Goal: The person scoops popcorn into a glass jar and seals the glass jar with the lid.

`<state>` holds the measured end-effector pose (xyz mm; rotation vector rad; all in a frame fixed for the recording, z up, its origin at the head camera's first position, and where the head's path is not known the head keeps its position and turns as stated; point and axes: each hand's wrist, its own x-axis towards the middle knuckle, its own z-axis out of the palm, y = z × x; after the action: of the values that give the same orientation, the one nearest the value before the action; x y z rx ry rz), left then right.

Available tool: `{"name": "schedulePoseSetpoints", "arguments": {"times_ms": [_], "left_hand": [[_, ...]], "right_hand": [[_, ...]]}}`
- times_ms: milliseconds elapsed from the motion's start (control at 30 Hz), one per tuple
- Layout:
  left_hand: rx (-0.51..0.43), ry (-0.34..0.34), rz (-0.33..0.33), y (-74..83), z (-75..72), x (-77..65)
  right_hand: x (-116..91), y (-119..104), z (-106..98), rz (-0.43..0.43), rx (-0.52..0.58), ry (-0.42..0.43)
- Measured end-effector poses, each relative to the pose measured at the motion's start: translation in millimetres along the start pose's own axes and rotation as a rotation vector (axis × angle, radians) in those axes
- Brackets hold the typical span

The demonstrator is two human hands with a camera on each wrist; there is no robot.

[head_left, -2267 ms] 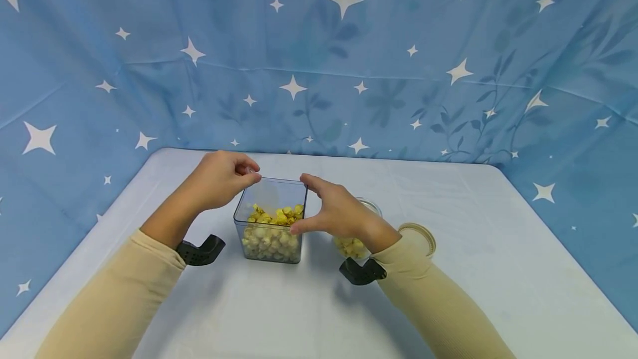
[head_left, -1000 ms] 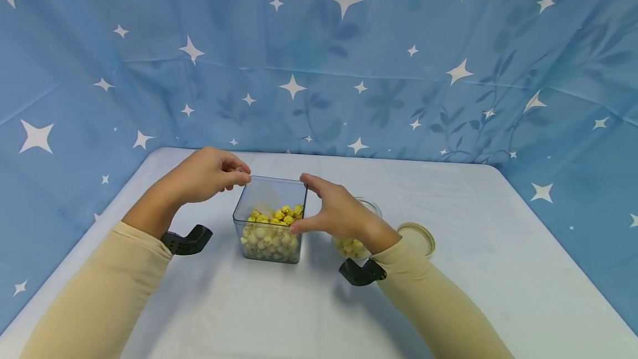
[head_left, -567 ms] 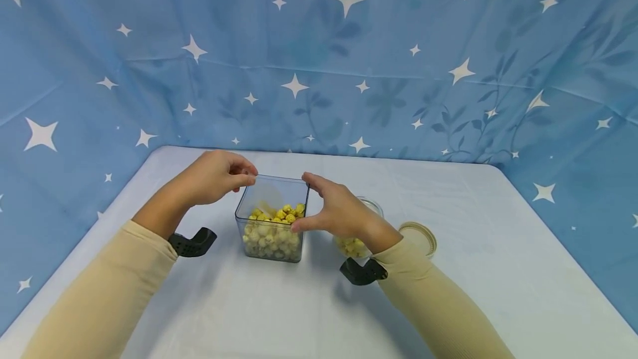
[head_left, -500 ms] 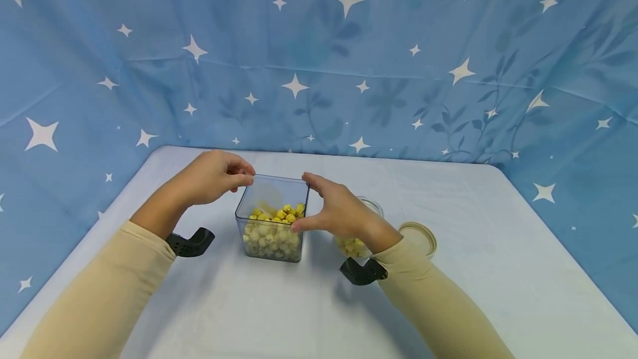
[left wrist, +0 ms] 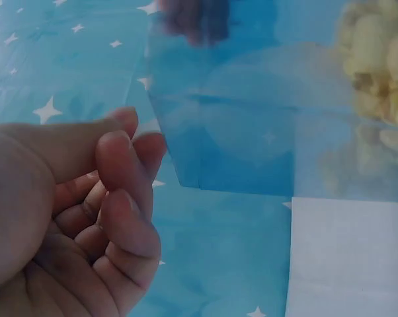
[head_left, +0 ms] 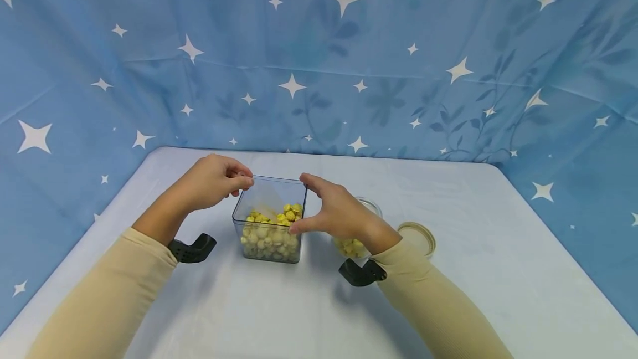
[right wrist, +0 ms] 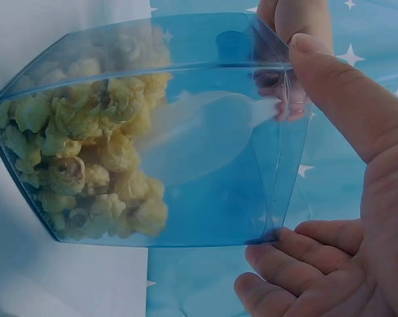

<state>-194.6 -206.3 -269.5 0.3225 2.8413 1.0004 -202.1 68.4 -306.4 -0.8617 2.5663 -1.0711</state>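
Observation:
A clear square plastic box stands on the table, partly filled with yellow popcorn. My left hand is at the box's far left corner. Its thumb and fingers pinch the narrow handle of a translucent white scoop. The scoop's bowl slants down into the box, its tip against the popcorn. My right hand grips the box's right side, thumb at the near corner and fingers at the far one. In the right wrist view, the thumb and fingers span the box's open end.
Partly hidden behind my right wrist is a round glass jar with more popcorn in it. A gold-rimmed round lid lies on the white table to its right. A blue star-patterned cloth hangs behind the table.
My left hand has shifted with the scoop, first left and up, then back down slightly. The popcorn surface inside looks rearranged. My right hand and the box stay in place.

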Motion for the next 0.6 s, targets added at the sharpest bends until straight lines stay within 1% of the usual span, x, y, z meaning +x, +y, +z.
{"name": "schedulePoseSetpoints", "arguments": {"times_ms": [133, 300, 367, 467, 600], "left_hand": [[-0.037, 0.004, -0.014, -3.9, 4.4, 2.1], [-0.101, 0.013, -0.038, -16.2, 2.8, -0.3], [-0.111, 0.018, -0.047, -19.9, 2.2, -2.1], [-0.091, 0.017, -0.049, -21.9, 3.4, -3.8], [0.001, -0.004, -0.03, -17.5, 6.7, -4.7]], "right_hand": [[0.4, -0.9, 0.0, 0.01, 0.001, -0.001], [-0.7, -0.2, -0.4, 0.008, 0.008, -0.003], [-1.0, -0.2, -0.8, -0.001, 0.009, -0.005], [-1.0, -0.8, -0.6, -0.007, 0.003, -0.003], [-0.2, -1.7, 0.1, -0.002, 0.0, 0.001]]}}
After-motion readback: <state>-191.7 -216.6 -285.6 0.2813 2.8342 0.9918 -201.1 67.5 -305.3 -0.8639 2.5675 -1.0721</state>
